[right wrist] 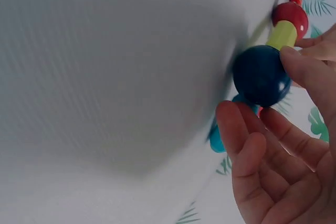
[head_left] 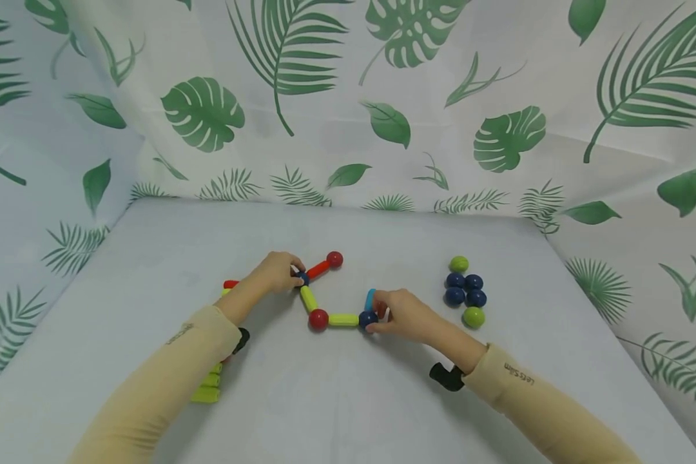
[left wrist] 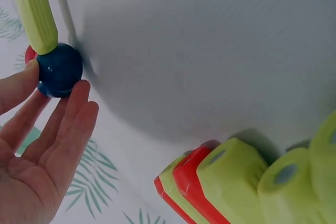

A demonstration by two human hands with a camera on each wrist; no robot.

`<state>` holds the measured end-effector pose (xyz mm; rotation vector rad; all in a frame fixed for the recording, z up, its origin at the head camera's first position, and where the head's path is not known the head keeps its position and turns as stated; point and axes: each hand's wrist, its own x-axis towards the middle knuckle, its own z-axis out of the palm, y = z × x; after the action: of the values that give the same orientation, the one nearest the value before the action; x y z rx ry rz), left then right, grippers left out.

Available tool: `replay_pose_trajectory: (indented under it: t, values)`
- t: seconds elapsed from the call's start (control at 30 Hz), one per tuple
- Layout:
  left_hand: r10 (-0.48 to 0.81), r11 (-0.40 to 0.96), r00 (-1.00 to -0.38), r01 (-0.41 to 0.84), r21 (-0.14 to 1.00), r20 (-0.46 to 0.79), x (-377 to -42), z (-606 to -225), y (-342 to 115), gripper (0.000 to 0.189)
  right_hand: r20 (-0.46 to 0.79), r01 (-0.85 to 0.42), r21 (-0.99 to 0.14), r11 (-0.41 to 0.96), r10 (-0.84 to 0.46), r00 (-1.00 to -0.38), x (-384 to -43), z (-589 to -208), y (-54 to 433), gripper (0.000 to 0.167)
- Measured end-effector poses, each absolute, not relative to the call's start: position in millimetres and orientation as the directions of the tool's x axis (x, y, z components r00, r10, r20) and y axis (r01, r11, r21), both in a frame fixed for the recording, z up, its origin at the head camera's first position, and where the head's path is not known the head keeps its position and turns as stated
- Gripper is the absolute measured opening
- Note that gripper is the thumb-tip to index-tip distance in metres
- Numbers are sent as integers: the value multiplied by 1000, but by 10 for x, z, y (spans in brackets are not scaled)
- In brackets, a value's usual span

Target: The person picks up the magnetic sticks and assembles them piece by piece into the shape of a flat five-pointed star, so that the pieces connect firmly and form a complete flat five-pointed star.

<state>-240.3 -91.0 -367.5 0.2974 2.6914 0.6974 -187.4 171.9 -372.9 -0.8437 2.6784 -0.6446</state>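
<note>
A zigzag of toy rods and balls lies across the middle of the table in the head view. Its far end is a red ball (head_left: 334, 259) on a red rod (head_left: 318, 270). There my left hand (head_left: 278, 272) pinches a dark blue ball (left wrist: 60, 70), thumb on one side and fingers on the other. A yellow-green rod (head_left: 309, 299) runs from it to a nearer red ball (head_left: 318, 319), and another yellow-green rod (head_left: 344, 319) leads right. My right hand (head_left: 406, 314) pinches the second dark blue ball (right wrist: 261, 75); a light blue rod (head_left: 370, 300) extends away from that ball.
Yellow-green and red rods (left wrist: 231, 169) lie in a row at the left, partly under my left forearm in the head view. To the right sit several dark blue balls (head_left: 455, 296) with a green ball (head_left: 473, 317) nearer and another green ball (head_left: 459, 263) farther. Leaf-print cloth (head_left: 325, 129) surrounds the table.
</note>
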Motion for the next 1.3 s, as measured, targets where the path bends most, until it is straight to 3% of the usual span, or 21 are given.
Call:
replay_pose_trajectory:
  t: [0.57,0.87,1.3]
  values:
    - [310,839,-915,136,527,-257,-2252,-3688,-972,30,-136,-416,-503,757,-545,-827,-1896,-3749,1735,26]
    - [378,837,-898,227,498,-227,-2068,-3667,-996,28,-142,-413,-457,788,-523,-840,-2022,-3756,1812,27]
    - [388,835,-897,245,492,-212,-1735,-3651,-848,20,-148,-454,-470,757,-575,-805,-2234,-3727,1889,33]
